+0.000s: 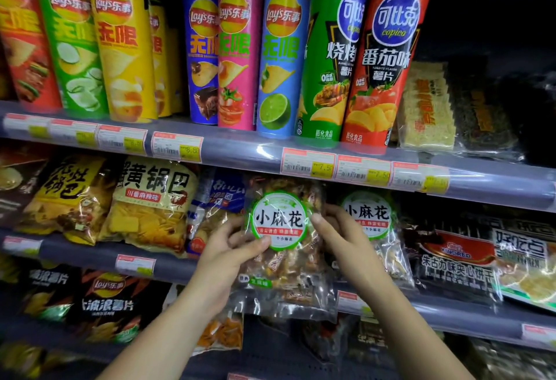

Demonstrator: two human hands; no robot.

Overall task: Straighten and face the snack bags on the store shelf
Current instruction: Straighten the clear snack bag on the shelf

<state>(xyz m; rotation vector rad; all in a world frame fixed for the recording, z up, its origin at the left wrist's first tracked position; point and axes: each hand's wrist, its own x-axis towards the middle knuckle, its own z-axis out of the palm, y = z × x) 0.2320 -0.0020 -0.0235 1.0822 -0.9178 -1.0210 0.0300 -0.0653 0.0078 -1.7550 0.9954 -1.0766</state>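
Observation:
A clear snack bag (282,262) with a round white and green label is held upright in front of the middle shelf (90,255). My left hand (231,247) grips its left side, thumb on the label's lower edge. My right hand (337,230) grips its right side, thumb beside the label. A second bag with the same label (371,217) stands just behind my right hand. To the left sit a blue bag (218,199) and two yellow bags (150,208).
Tall chip cans (237,48) line the upper shelf, with price tags (307,163) along its rail. Dark biscuit packs (457,256) fill the middle shelf's right side. Black chip bags (105,304) lie on the lower shelf at left.

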